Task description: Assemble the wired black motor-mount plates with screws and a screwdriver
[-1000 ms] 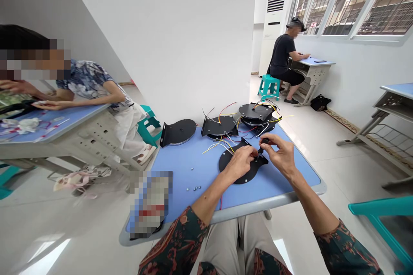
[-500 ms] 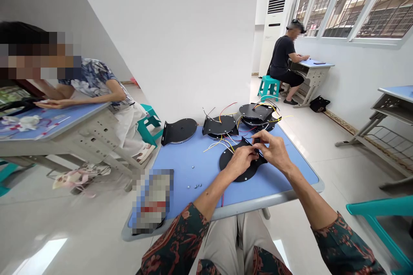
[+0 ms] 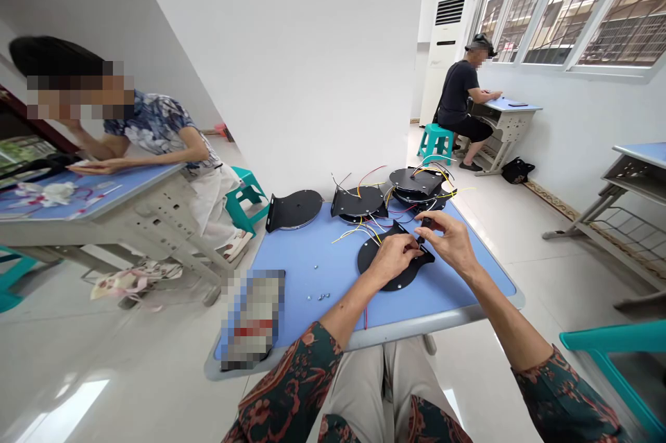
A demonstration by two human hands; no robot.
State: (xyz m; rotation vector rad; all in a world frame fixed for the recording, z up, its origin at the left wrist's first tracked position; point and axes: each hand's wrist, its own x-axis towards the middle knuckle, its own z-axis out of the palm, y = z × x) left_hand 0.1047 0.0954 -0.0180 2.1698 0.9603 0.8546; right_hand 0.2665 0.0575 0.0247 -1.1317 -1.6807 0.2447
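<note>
A black round plate with a bent, slotted flange [image 3: 372,264] lies on the blue table in front of me, silver screws along its rim. My right hand [image 3: 448,240] grips a small black screwdriver [image 3: 426,222], held upright with its tip down at the flange side of the plate. Closed over the plate, my left hand [image 3: 394,260] has its fingertips pinched beside the screwdriver's lower end; what they pinch is too small to make out. Yellow, white and red wires [image 3: 359,229] come out near the plate's far edge.
Behind stand another black plate [image 3: 296,210], a wired plate [image 3: 363,202] and a stack of wired plates [image 3: 416,181]. Several loose screws [image 3: 323,296] lie left of my hands, near a blurred-out flat object [image 3: 254,318]. Two people sit at other desks.
My right hand has shifted slightly, and more of the screwdriver shows between the two hands. My left hand stays at the plate. The whole view has moved a little.
</note>
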